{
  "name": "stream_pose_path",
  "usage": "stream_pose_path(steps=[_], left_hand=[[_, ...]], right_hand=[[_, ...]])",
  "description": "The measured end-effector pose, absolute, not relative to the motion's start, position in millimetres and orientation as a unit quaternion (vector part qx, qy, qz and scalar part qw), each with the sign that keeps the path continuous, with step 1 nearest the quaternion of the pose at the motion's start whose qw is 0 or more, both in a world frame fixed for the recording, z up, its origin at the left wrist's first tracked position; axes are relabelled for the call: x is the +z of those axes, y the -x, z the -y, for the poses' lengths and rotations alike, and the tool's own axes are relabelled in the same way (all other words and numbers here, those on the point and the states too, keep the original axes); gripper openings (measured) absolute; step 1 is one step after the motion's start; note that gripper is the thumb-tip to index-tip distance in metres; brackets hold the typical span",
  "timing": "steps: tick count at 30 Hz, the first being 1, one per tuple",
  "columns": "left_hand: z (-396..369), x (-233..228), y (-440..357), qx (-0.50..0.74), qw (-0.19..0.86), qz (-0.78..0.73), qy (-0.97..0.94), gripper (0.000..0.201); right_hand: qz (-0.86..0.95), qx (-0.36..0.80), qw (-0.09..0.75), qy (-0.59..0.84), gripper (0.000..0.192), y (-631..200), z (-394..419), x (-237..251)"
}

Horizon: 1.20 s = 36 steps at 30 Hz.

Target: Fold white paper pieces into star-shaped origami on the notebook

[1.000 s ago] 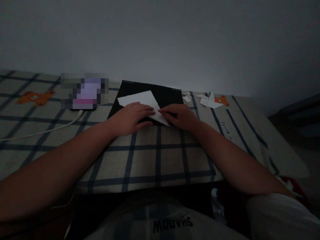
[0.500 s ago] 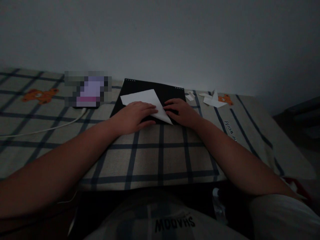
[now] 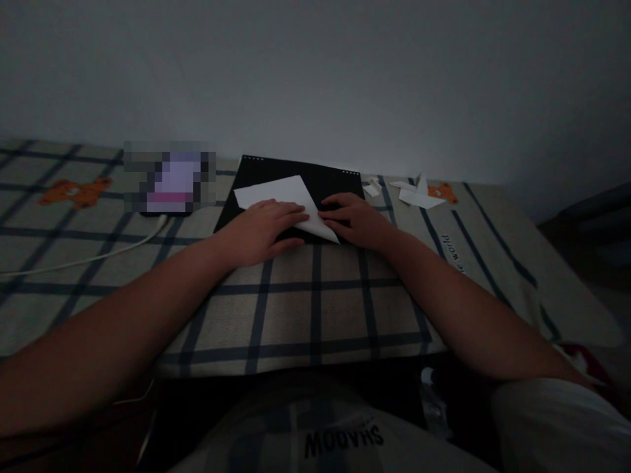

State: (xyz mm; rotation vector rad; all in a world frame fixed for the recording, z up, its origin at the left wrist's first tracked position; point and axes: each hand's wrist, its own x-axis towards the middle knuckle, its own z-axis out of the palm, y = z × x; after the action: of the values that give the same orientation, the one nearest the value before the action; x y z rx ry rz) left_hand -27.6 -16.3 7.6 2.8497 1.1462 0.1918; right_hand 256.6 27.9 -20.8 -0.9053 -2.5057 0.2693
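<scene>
Barely shifted, two flat hands, left [image 3: 261, 230] and right [image 3: 357, 220], press one white paper [image 3: 280, 194] onto one black pad [image 3: 325, 184].

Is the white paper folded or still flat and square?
Folded: the white paper forms a pointed, slanted shape on the black board, pressed under the left hand and right hand.

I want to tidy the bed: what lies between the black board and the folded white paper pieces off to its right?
In the head view, one small white paper scrap lies on the plaid cloth between the black board and the folded paper pieces.
</scene>
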Motion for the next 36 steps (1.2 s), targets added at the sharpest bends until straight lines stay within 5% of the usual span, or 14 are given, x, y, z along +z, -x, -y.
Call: stream_pose_path(steps=[36], left_hand=[[17.5, 4.5, 28.3, 0.033, 0.002, -0.366, -0.93, 0.068]], right_hand=[[0.9, 0.157, 0.251, 0.321, 0.024, -259.1, -41.8, -23.2]])
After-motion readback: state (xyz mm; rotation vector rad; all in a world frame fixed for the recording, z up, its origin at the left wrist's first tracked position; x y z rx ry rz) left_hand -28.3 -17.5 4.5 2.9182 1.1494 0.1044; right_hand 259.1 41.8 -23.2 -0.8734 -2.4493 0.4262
